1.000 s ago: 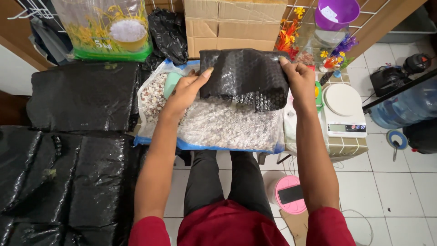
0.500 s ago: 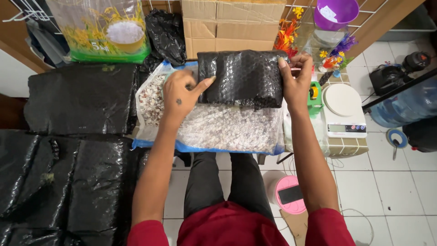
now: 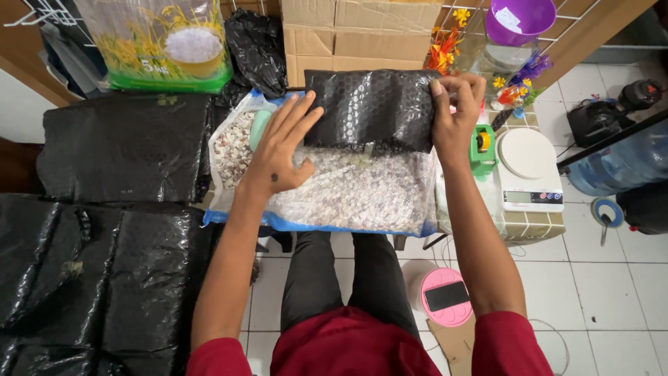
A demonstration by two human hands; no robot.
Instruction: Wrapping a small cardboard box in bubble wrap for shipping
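A black bubble-wrapped parcel [image 3: 372, 108] lies flat on top of a big clear sack of pale pebbles [image 3: 348, 191]. My left hand [image 3: 282, 150] lies flat and spread against the parcel's left edge, resting on the sack. My right hand [image 3: 456, 115] grips the parcel's right edge, fingers curled over its top corner. A short strip of tape shows on the parcel's near edge.
Black bubble-wrap sheets [image 3: 104, 230] cover the left. A printed bag of white granules [image 3: 167, 45], a black plastic bag [image 3: 257, 42] and cardboard boxes [image 3: 362, 31] stand behind. Right: green tape dispenser [image 3: 482, 143], white scale [image 3: 529, 167], purple cup [image 3: 518, 17], artificial flowers, blue water jug [image 3: 619, 160]. Pink round container [image 3: 447, 296] on the floor.
The parcel was lifted and curved in both hands; it has been laid flat on the sack. My left hand has opened and spread beside it.
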